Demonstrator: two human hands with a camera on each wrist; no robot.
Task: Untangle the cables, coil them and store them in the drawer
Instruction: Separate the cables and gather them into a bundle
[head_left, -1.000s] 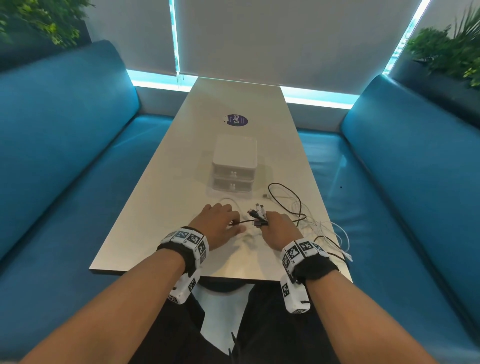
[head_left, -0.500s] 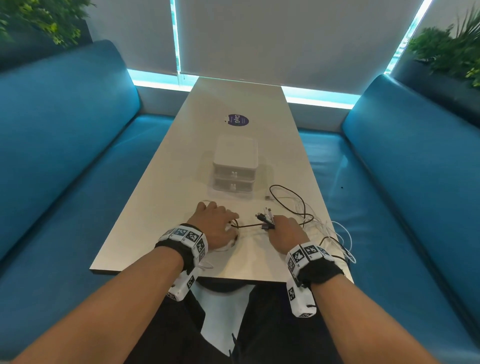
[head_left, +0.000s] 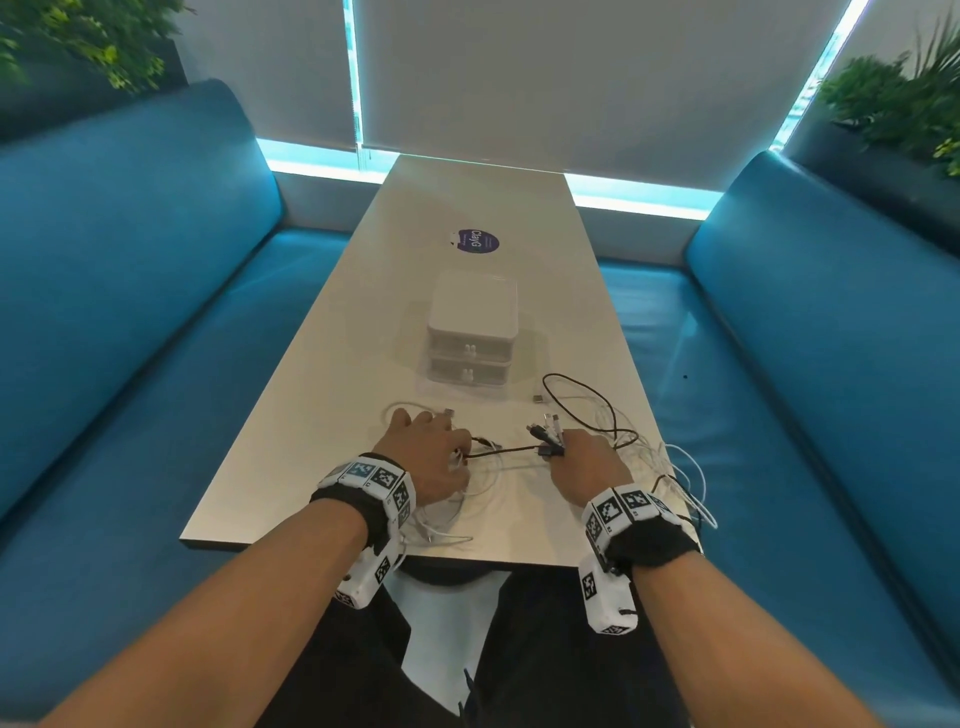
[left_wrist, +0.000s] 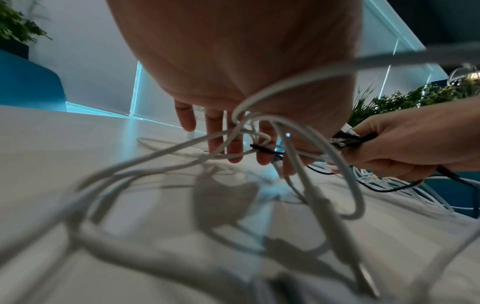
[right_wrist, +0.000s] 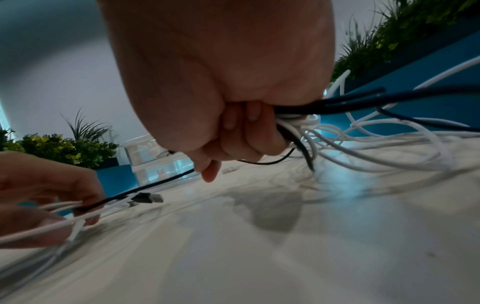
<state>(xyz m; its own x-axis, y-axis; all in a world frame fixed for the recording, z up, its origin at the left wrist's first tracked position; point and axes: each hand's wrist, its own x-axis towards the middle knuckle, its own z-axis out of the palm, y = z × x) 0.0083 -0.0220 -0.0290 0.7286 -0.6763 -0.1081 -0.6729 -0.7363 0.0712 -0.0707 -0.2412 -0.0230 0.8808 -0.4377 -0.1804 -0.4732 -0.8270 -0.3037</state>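
A white two-drawer unit (head_left: 471, 332) stands mid-table, both drawers closed. My right hand (head_left: 587, 462) is fisted round a bundle of black and white cables (right_wrist: 298, 115), their plug ends (head_left: 545, 431) sticking out forward. The tangled white cables (head_left: 685, 467) and a black loop (head_left: 576, 400) trail from it toward the table's right edge. A black cable (head_left: 509, 450) runs taut across to my left hand (head_left: 431, 447), which pinches it together with white cables (right_wrist: 59, 205). White loops (head_left: 457, 514) lie under and behind that hand. A loose USB plug (right_wrist: 148, 197) rests on the table.
The long pale table (head_left: 467, 197) carries a purple sticker (head_left: 474, 241) beyond the drawers. Blue benches (head_left: 130, 312) (head_left: 831, 364) flank it, with plants (head_left: 904, 98) behind. Some white cable hangs over the near right corner (head_left: 696, 514).
My hands have drawn apart: the left slid left and toward me, the right shifted slightly right. The black cable now stretches between them, and white loops show under my left wrist.
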